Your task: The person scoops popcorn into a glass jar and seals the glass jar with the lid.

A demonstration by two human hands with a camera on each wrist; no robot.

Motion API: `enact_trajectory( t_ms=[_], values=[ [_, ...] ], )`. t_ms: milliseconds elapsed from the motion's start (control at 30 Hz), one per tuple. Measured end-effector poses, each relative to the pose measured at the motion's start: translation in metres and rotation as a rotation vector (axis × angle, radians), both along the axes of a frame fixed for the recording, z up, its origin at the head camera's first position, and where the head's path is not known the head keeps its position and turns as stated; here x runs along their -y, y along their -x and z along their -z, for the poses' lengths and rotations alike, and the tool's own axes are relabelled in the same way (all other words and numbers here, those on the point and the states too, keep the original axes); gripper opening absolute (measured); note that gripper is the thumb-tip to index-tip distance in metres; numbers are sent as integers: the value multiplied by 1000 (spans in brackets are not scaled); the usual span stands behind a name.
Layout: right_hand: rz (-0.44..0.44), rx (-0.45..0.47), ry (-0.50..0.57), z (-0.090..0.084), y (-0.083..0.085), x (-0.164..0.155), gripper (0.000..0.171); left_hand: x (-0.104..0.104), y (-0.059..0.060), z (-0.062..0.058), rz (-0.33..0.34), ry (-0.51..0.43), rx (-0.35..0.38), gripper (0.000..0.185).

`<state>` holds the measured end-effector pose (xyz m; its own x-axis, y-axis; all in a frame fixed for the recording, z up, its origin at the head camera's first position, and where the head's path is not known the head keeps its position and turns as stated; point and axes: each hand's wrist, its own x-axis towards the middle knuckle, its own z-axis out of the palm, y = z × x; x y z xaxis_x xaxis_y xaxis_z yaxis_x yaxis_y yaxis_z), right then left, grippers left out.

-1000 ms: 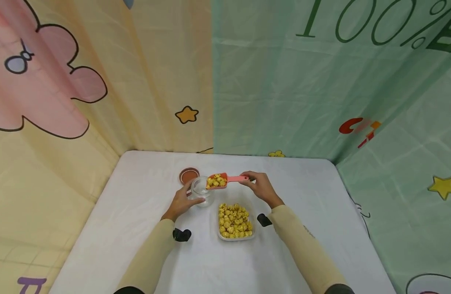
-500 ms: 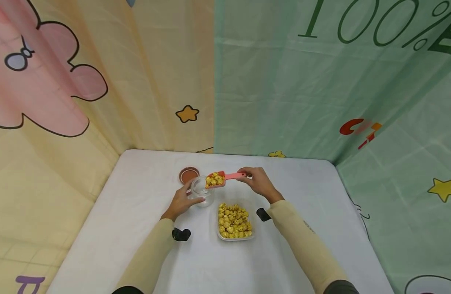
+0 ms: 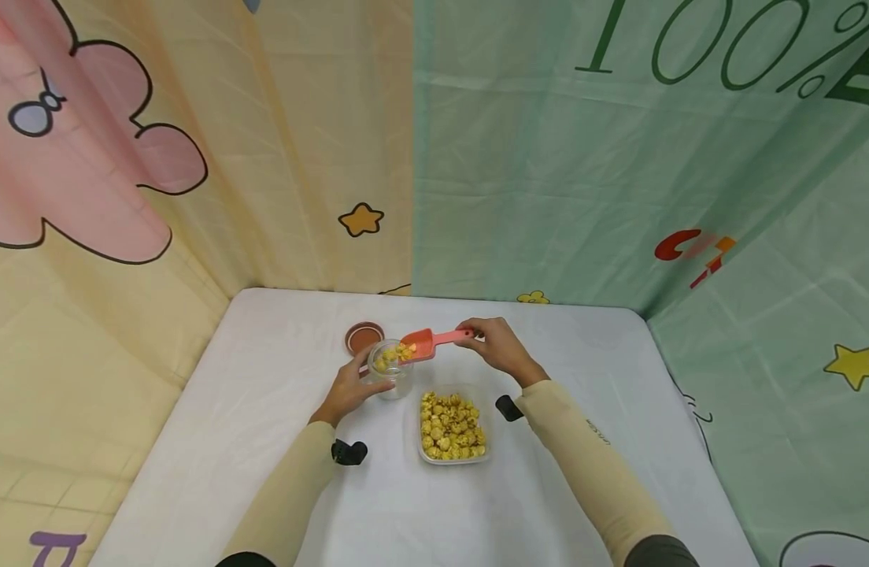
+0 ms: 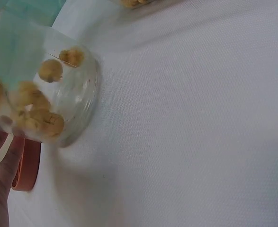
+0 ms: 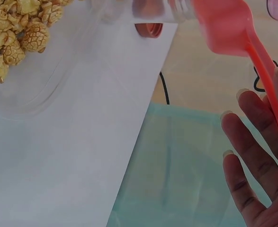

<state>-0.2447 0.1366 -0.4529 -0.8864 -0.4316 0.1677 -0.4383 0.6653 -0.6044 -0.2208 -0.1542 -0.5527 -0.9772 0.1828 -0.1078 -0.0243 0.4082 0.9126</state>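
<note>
My left hand [image 3: 349, 391] grips a clear round jar [image 3: 399, 386] around its side, tilted in the left wrist view. Pieces of yellow popcorn [image 4: 51, 71] tumble inside that jar [image 4: 77, 104]. My right hand [image 3: 500, 346] pinches the handle end of a coral-pink scoop [image 3: 422, 344], its other fingers spread loose in the right wrist view. The scoop's lip tips over the jar mouth, and a few kernels are at its edge. Its bowl [image 5: 228, 23] looks mostly bare. Nearer the body stands a clear square container [image 3: 454, 462] full of popcorn [image 3: 452, 425].
A brown round lid [image 3: 364, 337] lies on the white tabletop [image 3: 279, 346], just behind the jar. Printed curtains [image 3: 519, 173] rise along the table's back and sides. Black wrist cameras [image 3: 349, 453] stick out below both forearms.
The scoop, earlier level and loaded with popcorn beside the jar mouth, has tilted down to the left. Its popcorn has slid into the jar. The left hand stays in place.
</note>
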Motion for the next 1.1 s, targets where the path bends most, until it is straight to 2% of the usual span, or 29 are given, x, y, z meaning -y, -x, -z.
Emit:
enact_trajectory(
  t_ms=[267,500,767,933,1100],
  values=[
    [-11,-13,8,-2,-1,-2,20,0,0,-1,10,-1,-43,92],
    [26,30,32,9,-5,-5,21,-2,-1,-1,4,19,-10,93],
    [81,8,142,30,-13,-9,24,-1,-4,-1,-5,71,-24,97],
    [122,11,250,42,-18,-14,24,3,-7,2,-1,69,-65,99],
    [158,20,305,48,-25,-21,26,10,-13,6,-31,48,-120,90]
  ],
)
